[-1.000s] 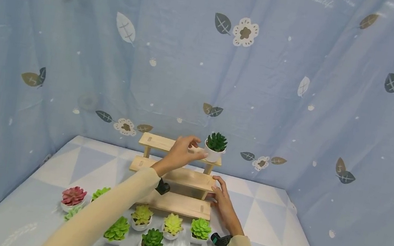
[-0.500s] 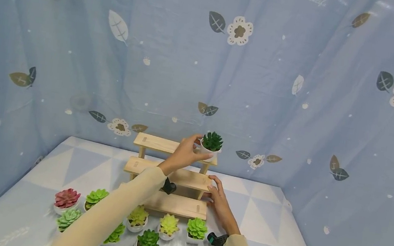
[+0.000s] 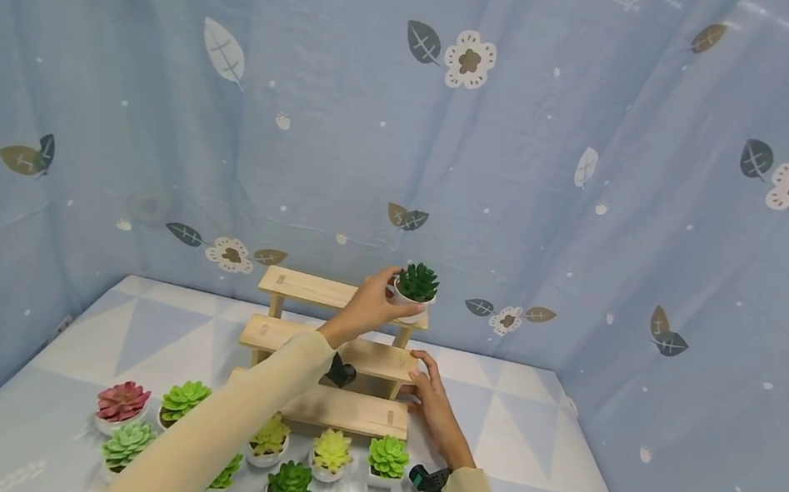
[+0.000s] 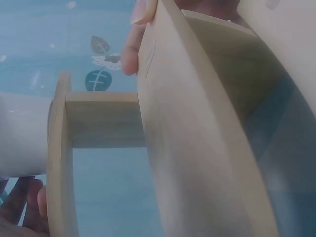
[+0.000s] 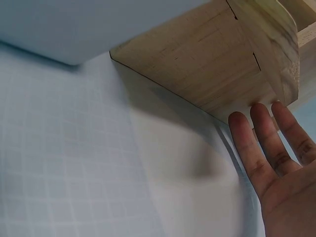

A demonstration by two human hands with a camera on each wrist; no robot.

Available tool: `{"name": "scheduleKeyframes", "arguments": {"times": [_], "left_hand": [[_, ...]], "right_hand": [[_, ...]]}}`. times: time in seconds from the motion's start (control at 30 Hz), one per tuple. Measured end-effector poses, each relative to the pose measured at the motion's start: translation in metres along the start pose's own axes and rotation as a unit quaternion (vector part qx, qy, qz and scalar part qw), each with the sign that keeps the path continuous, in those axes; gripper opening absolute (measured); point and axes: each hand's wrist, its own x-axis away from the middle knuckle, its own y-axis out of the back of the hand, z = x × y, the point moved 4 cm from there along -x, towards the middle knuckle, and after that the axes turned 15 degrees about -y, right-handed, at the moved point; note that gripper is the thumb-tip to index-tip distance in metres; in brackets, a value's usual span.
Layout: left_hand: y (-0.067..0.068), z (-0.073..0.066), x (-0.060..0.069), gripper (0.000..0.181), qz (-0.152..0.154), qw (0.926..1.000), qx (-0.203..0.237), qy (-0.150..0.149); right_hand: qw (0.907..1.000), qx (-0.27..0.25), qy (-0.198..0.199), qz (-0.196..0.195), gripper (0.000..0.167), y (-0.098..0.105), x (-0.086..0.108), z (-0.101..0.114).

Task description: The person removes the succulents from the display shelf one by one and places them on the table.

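A dark green succulent in a white pot (image 3: 416, 287) stands upright at the right end of the top tier of a three-tier wooden plant stand (image 3: 341, 409). My left hand (image 3: 374, 304) holds that pot from its left side, thumb in front and fingers behind. In the left wrist view the white pot (image 4: 24, 133) meets the top board. My right hand (image 3: 440, 408) grips the right end of the middle tier. Its fingertips (image 5: 242, 131) touch the wood near a leg in the right wrist view, and its thumb is out of that view.
Several potted succulents stand on the table before the stand: a red one (image 3: 122, 403), a pale green one (image 3: 128, 444), a dark green one (image 3: 288, 487) and a bright green one (image 3: 387, 457). My left sleeve hides part of this group. A patterned blue curtain (image 3: 329, 170) hangs behind.
My left hand has closed in around the pot, its fingers coming from apart to against it. The head view has shifted slightly right. My right hand keeps its place on the stand.
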Motion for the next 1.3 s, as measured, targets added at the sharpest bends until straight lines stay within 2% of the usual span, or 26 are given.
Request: {"name": "scheduleKeyframes", "arguments": {"times": [0.2,0.43,0.67,0.97,1.3], "left_hand": [[0.001,0.001,-0.002,0.094,0.002,1.0,0.002,-0.006],[0.002,0.001,-0.003,0.094,0.001,0.9999,0.011,-0.004],[0.005,-0.003,-0.001,0.092,-0.006,0.9996,0.025,0.008],[0.008,-0.004,0.001,0.085,-0.026,0.9993,-0.008,-0.026],[0.009,-0.01,0.006,0.083,-0.027,0.9988,-0.001,-0.04]], "right_hand": [[0.9999,-0.005,0.007,0.01,0.062,-0.001,-0.001,0.0],[0.9999,-0.004,0.002,0.011,0.053,-0.004,0.001,0.003],[0.9999,-0.004,0.002,0.01,0.059,-0.004,0.001,0.003],[1.0,-0.006,-0.001,0.007,0.054,-0.003,0.001,0.002],[1.0,-0.003,-0.001,0.002,0.052,-0.001,0.0,0.001]]}}
